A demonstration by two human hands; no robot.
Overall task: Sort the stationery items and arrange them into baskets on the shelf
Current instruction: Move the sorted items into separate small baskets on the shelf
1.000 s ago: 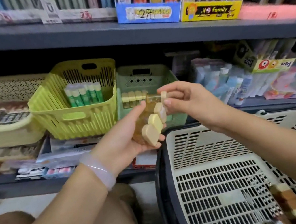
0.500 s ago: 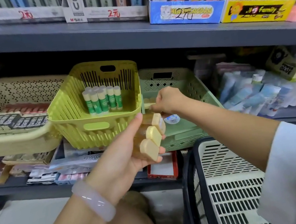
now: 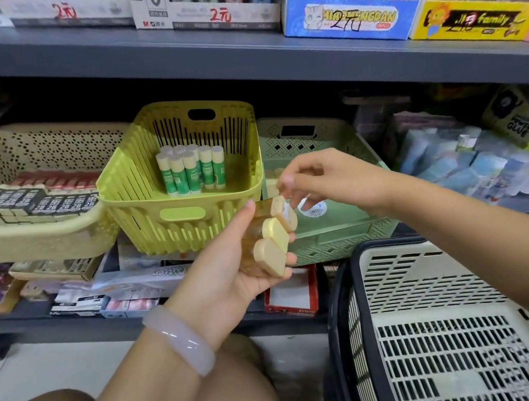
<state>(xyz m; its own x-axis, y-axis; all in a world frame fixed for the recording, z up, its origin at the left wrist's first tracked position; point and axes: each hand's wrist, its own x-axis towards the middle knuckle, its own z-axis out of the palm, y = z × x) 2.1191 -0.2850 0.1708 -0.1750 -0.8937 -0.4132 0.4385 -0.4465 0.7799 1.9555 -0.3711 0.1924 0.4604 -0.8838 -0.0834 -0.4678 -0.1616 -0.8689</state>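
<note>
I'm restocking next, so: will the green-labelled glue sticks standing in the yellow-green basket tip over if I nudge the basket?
Probably yes. The glue sticks are tall, narrow and upright, bunched only at the back. The basket has open floor around them, so they could topple or roll.

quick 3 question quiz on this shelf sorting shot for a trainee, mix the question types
1. True or false: the left hand holds three amber glue bottles.
2. The green glue sticks stand in which basket? A) beige B) yellow-green C) pale green
3. Fill in: the right hand reaches for the ___ bottle in the stack.

Key: 1 true; 2 B, the yellow-green basket; 3 top.
</note>
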